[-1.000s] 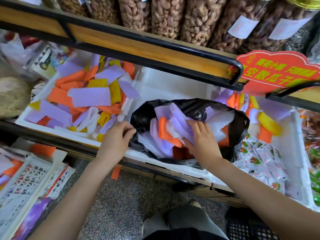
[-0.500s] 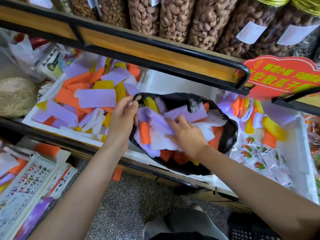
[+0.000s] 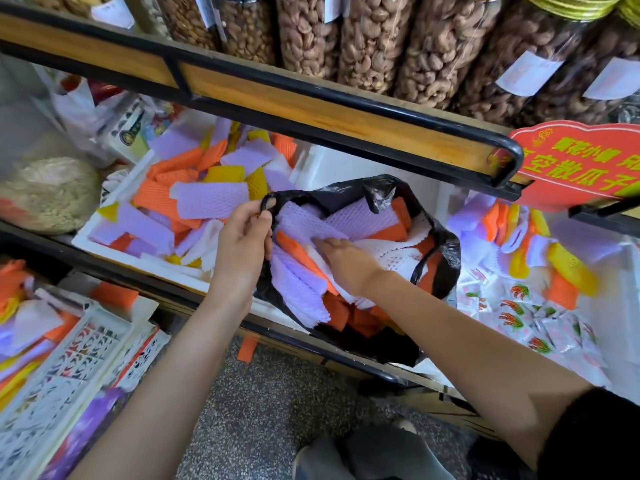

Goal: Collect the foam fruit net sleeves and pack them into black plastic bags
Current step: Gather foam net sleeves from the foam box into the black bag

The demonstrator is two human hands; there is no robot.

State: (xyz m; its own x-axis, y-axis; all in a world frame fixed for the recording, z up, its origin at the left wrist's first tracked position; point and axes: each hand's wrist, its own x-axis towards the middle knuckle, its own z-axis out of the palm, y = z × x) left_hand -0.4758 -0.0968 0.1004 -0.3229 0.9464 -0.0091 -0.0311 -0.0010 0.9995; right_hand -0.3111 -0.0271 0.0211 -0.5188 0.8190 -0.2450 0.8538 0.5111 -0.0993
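A black plastic bag sits on the lower shelf, stuffed with purple, orange and white foam net sleeves. My left hand pinches the bag's left handle and holds the mouth open. My right hand reaches into the bag with fingers stretched flat, pressing on the sleeves inside. More loose sleeves in purple, orange, yellow and white fill a white tray to the left. Another pile of sleeves lies to the right of the bag.
A wooden shelf with a black rail overhangs the trays, with jars of nuts on it. A red price sign hangs at right. Small snack packets lie right of the bag. White plastic crates with sleeves stand lower left.
My left hand rose from the bag's lower edge and took the left handle. The bag's mouth tipped toward me. My right hand pushed deeper and leftward into the sleeves.
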